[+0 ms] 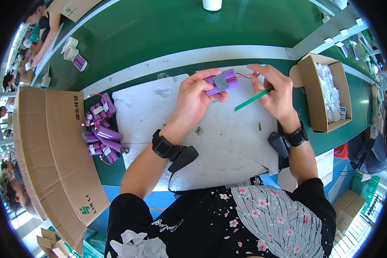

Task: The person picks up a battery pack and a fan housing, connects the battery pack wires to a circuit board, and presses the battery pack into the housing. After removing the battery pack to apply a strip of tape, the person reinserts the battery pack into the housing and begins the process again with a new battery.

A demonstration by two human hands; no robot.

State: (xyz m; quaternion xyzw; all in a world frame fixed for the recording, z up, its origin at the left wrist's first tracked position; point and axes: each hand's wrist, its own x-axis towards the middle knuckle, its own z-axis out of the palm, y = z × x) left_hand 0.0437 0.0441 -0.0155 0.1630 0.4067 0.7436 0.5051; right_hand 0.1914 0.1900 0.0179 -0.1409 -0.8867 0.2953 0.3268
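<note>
Purple pack, in left hand; right hand beside

I had a bright, fairly even view, with a faint sheen on the green tabletop and only soft shadows on the white board. The purple pack looked sharp. Toward the rim, straight edges bowed, the carton's included; glare whitened both lower sides, and black swallowed the corners.
</note>
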